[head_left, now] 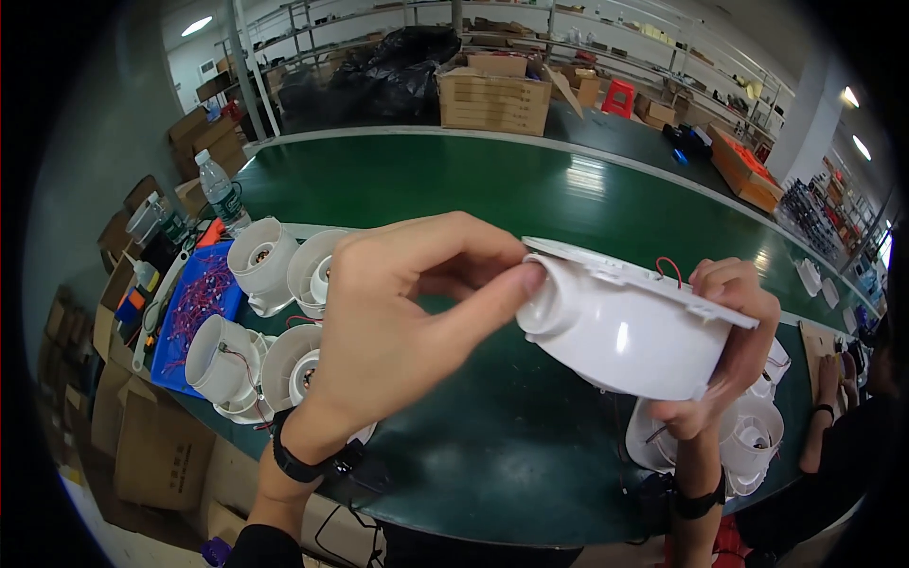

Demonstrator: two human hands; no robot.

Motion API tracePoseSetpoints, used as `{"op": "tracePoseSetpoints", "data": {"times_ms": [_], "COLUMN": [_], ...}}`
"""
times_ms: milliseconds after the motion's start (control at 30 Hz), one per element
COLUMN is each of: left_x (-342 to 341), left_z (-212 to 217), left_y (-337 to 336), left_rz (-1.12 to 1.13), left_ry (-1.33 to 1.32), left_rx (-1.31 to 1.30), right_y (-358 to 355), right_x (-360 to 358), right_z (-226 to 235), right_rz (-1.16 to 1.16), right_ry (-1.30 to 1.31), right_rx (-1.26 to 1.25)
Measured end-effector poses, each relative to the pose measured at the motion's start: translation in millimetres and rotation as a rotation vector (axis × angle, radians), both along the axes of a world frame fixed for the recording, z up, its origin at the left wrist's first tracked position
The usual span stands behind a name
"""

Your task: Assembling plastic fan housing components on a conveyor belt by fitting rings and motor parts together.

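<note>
A white plastic housing (620,331) with a rounded body and a flat flange along its top is held up over the green table. My right hand (743,327) is wrapped round its right end, thumb below and fingers at the flange. My left hand (407,303) is closed in a pinch at the short round spout on the left end. Whether a small part sits between those fingertips is hidden. A thin red wire (672,265) loops up above the flange. Similar white housings (262,260) with wires and round inner parts stand left of my left hand, and more (751,435) lie below my right hand.
A blue tray (196,312) of tangled red and dark wires lies at the left, near a plastic bottle (220,189). Beyond the table runs a green conveyor belt (407,175), with a cardboard box (494,99) behind it. Another person's arm (826,407) is at the right.
</note>
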State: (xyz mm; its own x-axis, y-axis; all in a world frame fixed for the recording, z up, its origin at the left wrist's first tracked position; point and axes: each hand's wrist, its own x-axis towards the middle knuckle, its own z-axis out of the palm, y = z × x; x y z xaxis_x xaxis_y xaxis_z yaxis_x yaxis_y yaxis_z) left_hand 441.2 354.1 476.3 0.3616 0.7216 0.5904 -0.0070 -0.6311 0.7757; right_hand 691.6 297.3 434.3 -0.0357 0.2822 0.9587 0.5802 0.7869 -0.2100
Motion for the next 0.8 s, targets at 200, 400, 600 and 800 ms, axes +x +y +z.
{"op": "tracePoseSetpoints", "data": {"times_ms": [200, 400, 600, 800], "left_x": [0, -3, -13, 0], "left_z": [-7, -3, 0, -1], "left_y": [11, 15, 11, 13], "left_rz": [0.243, 0.231, 0.303, 0.220], "left_ry": [0.302, 0.437, 0.877, 0.313], "left_rx": [0.498, 0.656, 0.263, 0.259], "right_y": [-18, -11, -10, -8], "right_x": [-17, -8, -14, -11], "right_z": [17, 10, 6, 7], "right_rz": [-0.238, -0.128, -0.042, -0.066], "right_ry": [-0.285, -0.165, 0.428, 0.448], "right_rx": [-0.043, -0.122, -0.398, -0.391]}}
